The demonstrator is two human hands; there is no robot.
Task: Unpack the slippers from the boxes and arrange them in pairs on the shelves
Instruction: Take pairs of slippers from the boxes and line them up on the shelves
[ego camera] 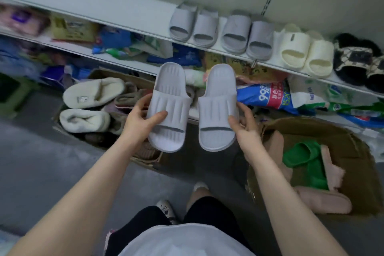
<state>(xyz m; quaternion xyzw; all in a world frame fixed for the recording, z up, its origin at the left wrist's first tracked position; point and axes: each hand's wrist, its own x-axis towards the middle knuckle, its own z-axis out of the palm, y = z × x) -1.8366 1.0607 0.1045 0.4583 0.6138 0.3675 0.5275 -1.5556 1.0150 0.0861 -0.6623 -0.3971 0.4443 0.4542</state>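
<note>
While the left grip (141,120) clasps one grey slipper (170,89) and the right grip (245,129) its mate (220,89), both below the shelf (104,6), the left box (104,72) holds cream fleece slippers (93,93); the right box (353,147), a green slipper (301,158) and pink slippers (324,201).

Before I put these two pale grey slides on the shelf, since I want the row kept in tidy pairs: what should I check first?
1. Left hand grips one pale grey ribbed rubber slipper: ok.
2. Right hand grips the second pale grey ribbed slipper: ok.
3. The two match in colour and ribbing: ok.
4. One is a left foot and one a right foot: cannot tell.
5. Bare room on the white metal shelf, left of the plain grey slipper pairs: ok.
6. Toes point toward the person, like the shelved row: ok.
</note>
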